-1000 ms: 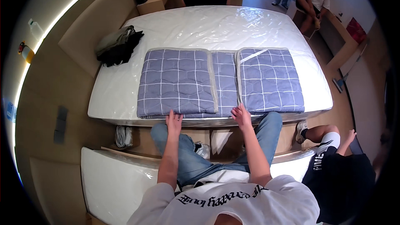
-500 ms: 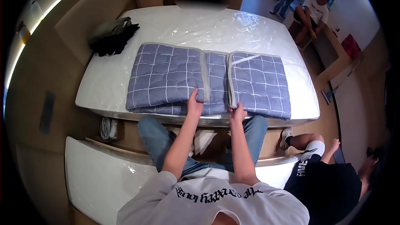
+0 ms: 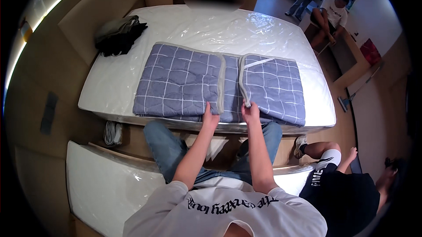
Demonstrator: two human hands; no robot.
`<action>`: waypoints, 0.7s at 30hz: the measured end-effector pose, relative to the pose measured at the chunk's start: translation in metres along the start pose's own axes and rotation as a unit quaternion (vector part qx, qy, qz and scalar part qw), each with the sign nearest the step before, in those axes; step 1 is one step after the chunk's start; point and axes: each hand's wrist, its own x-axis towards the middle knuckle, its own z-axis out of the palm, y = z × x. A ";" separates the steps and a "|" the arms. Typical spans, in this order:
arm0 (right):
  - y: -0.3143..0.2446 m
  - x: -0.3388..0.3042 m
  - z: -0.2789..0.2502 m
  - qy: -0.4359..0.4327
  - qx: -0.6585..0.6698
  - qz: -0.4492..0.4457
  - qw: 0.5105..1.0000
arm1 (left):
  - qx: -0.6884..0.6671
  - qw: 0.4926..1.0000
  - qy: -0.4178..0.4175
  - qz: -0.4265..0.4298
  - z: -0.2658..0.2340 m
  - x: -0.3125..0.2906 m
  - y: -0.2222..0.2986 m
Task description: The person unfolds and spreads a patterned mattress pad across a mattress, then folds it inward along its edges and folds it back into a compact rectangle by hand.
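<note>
A grey-blue quilted pad [image 3: 180, 79] with a white check pattern and grey binding lies folded on the plastic-wrapped mattress [image 3: 211, 30]. Its two ends are turned inward, leaving a strip of the middle layer bare between them. My left hand [image 3: 210, 116] grips the near corner of the left flap, thumb on top and fingers underneath. My right hand [image 3: 251, 111] pinches the near corner of the right flap at its binding, slightly raised. A white strap lies across the right flap's far corner.
Dark clothing [image 3: 121, 37] is heaped at the mattress's left end. A second wrapped mattress [image 3: 105, 184] is beneath me, with a coiled cable [image 3: 112, 132] in the gap. One person [image 3: 347, 193] sits close on my right; another [image 3: 332, 15] sits far right, near a mop [image 3: 345, 103].
My left hand has drawn the left flap's edge a little to the right, narrowing the gap between flaps. My right hand has shifted slightly away from me with its corner.
</note>
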 end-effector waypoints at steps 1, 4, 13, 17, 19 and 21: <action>-0.006 -0.006 0.008 -0.044 0.025 -0.028 0.998 | -0.024 0.999 -0.029 -0.014 0.014 -0.001 0.000; -0.013 -0.023 0.013 -0.121 0.070 -0.046 0.989 | -0.036 0.997 -0.069 -0.022 0.019 -0.002 0.004; 0.018 -0.044 -0.043 -0.033 -0.434 0.157 0.887 | 0.254 0.967 0.013 0.002 -0.043 -0.038 0.011; 0.009 -0.040 0.026 -0.119 -0.618 0.170 0.758 | 0.225 0.974 -0.009 0.007 -0.068 -0.051 0.049; 0.023 -0.019 0.051 -0.135 -0.572 0.089 0.804 | 0.216 0.976 0.000 0.030 -0.077 -0.056 0.083; 0.035 0.038 0.061 -0.102 -0.589 -0.043 0.801 | 0.157 0.980 0.000 0.118 -0.074 -0.053 0.115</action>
